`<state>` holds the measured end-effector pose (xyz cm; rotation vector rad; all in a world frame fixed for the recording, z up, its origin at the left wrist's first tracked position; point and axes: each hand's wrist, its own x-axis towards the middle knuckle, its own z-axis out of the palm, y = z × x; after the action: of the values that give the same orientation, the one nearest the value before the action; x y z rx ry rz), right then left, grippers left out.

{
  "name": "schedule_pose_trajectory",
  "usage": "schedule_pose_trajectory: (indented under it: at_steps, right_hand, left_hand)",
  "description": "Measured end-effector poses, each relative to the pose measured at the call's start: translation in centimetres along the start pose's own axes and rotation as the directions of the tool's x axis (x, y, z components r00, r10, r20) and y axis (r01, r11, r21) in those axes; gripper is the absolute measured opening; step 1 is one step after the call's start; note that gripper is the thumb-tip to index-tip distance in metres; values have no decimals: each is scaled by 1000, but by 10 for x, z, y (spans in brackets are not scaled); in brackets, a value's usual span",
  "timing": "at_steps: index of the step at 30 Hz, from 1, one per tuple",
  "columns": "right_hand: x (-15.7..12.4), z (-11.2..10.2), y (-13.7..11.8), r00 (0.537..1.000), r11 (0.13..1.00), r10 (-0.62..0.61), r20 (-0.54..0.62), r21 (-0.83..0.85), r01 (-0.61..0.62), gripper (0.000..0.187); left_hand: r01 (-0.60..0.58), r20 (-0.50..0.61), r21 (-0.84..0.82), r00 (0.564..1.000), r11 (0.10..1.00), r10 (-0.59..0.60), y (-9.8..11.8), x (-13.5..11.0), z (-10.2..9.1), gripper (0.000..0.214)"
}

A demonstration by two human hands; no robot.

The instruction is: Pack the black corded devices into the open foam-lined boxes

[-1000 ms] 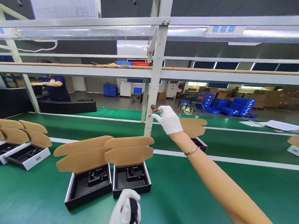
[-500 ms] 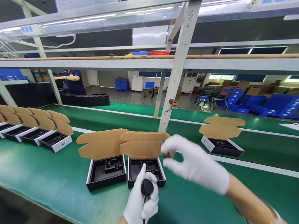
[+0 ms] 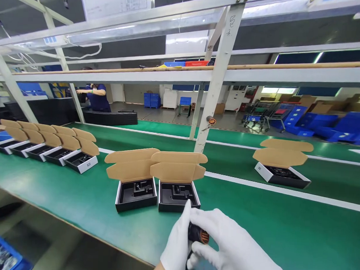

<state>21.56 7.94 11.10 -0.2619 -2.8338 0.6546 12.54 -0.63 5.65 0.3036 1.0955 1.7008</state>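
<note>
Both gloved hands meet above the near edge of the green belt (image 3: 55,193). The left hand (image 3: 176,246) is closed around a small black part (image 3: 197,233) with an orange-banded end, and the right hand (image 3: 237,253) curls its fingers onto the same piece from the other side.

Toward the belt's far-left end stands a row of open boxes (image 3: 52,151), touching side by side with their cardboard flaps up. Mid-belt sit two more: the left tray box (image 3: 135,193), with something small in its black insert, and the right tray box (image 3: 177,195), just beyond the hands. Behind them rises a white post (image 3: 213,92). Further right, a lone box (image 3: 281,176) lies well apart.

The part hangs close to the belt's near edge, not over a tray. Smooth gloves and a two-handed pinch on so small a piece could let it slip, and it might then fall off the edge.
</note>
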Motion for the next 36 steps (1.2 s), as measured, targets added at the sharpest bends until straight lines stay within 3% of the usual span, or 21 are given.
schedule_pose_trajectory:
  at_steps: [3, 5, 8, 11, 13, 16, 19, 22, 26, 27, 29, 30, 32, 34, 36]
  right_hand:
    - [-5, 6, 3, 966, 942, -186, -177, -312, 124, 37]
    - [-7, 5, 2, 942, 933, -243, -231, -322, 162, 32]
    - [-11, -3, -5, 936, 971, -215, -278, -167, 173, 31]
    - [-13, -11, -11, 932, 983, -182, -314, -45, 177, 39]
    - [-15, -13, -13, 925, 981, -188, -330, -22, 192, 40]
    - [-16, -13, -8, 904, 971, -240, -353, -73, 229, 45]
    - [-15, -11, 2, 883, 967, -253, -395, -132, 219, 43]
    - [-15, -10, 9, 882, 976, -219, -416, -108, 192, 43]
    - [-19, -9, 7, 876, 972, -229, -424, -43, 233, 48]
    - [-19, -9, 5, 873, 968, -240, -425, -33, 250, 49]
    - [-16, -11, 6, 864, 964, -250, -436, -29, 264, 49]
    - [-11, -12, 10, 858, 968, -235, -457, -34, 247, 48]
    - [5, -14, 25, 846, 986, -161, -508, -49, 159, 41]
    - [30, -12, 51, 846, 997, -68, -528, -67, 39, 34]
    - [60, -4, 83, 895, 993, 1, -447, -102, -52, 28]
  left_hand:
    - [-252, -148, 302, 940, 919, 306, 3, -21, 2, 63]
    - [-322, -120, 304, 921, 897, 371, 6, -29, 0, 66]
    - [-336, 93, 128, 941, 933, 326, 14, -31, -6, 58]
    - [-330, 327, 7, 893, 944, 310, 22, -29, -8, 41]
    - [-316, 389, -82, 863, 945, 322, 23, -28, -8, 34]
    - [-261, 322, -151, 899, 954, 297, 21, -27, -11, 31]
    - [-300, 174, -36, 938, 953, 301, 21, -27, -17, 38]
    - [-341, 77, 129, 940, 931, 333, 27, -28, -22, 44]
    - [-401, 87, 292, 915, 868, 394, 37, -23, -28, 48]
    - [-375, 122, 303, 927, 876, 355, 36, -18, -31, 55]
    - [-211, 213, 287, 965, 934, 152, 26, -6, -40, 72]
    - [-85, 259, 273, 966, 958, 12, 17, 0, -47, 81]
    - [147, 320, 242, 921, 959, -222, -8, 8, -61, 91]
    - [271, 325, 141, 896, 952, -303, -34, 11, -77, 94]
    - [308, 282, -45, 916, 950, -284, -50, 7, -91, 95]
